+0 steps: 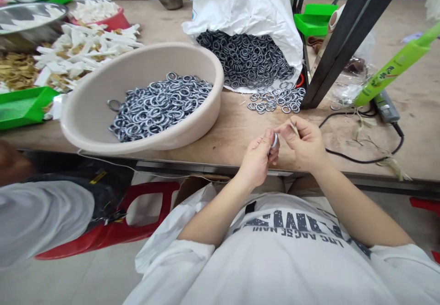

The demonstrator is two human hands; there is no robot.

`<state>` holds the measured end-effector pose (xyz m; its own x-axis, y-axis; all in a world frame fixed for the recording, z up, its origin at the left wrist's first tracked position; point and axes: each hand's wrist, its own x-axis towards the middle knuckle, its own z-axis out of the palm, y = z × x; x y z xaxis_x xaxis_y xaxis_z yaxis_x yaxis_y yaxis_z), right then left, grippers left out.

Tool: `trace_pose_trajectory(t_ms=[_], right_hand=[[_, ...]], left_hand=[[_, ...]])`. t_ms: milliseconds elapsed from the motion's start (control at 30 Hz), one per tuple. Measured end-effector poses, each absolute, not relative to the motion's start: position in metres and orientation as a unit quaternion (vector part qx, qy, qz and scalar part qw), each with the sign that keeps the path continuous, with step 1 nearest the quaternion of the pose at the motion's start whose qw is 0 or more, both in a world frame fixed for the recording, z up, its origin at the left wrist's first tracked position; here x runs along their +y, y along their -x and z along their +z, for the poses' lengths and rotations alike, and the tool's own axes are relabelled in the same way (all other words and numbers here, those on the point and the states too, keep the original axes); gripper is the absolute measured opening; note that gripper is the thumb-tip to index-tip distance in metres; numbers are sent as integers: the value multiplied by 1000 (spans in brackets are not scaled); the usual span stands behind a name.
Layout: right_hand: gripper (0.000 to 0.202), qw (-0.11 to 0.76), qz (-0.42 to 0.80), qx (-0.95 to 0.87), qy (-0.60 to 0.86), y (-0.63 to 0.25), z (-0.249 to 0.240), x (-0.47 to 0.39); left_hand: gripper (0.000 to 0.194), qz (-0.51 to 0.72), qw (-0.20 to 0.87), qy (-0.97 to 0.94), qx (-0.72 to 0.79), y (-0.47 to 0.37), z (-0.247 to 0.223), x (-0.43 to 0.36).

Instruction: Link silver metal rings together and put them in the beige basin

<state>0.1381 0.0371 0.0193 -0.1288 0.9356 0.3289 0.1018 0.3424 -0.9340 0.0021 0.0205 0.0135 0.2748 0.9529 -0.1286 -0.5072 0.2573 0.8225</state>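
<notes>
Nearest, a white T-shirt [275, 259] with dark print, upside down and only half legible: "LOS ANGE…" and larger block letters cut off. Just beyond, at the near tabletop [240, 131] edge, left hand [257, 158] pinching a single metal ring [274, 141], right hand [304, 142] touching it, fingers closed on a thin pale strip [294, 127]. Far left, beige basin [137, 99] about a third full of rings; far centre, white sack [247, 12] spilling many more, with a small loose ring pile [277, 100] beside it, so seemingly much left. Far right, green tube [395, 64] bearing unreadable characters. Left, another person's sleeve [41, 218].
</notes>
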Motion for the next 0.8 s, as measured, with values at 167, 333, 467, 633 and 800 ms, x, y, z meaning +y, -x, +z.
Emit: trace_pose_trajectory(t_ms=[167,333,467,633,800], right_hand=[[36,399,178,-789,432,-148,31,25],[40,327,85,-826,452,-142,33,11],[46,315,115,-818,468,-145,29,19],[52,281,138,-736,600,-166,17,69],[42,127,3,-746,654,-165,5,123]], left_hand=[[54,529,711,-322,334,-1,18,18],[53,535,704,-301,357,-3,18,18],[51,537,699,-325,342,-1,14,14],[45,501,710,-389,306,7,6,8],[37,507,703,-370,335,19,1,17]])
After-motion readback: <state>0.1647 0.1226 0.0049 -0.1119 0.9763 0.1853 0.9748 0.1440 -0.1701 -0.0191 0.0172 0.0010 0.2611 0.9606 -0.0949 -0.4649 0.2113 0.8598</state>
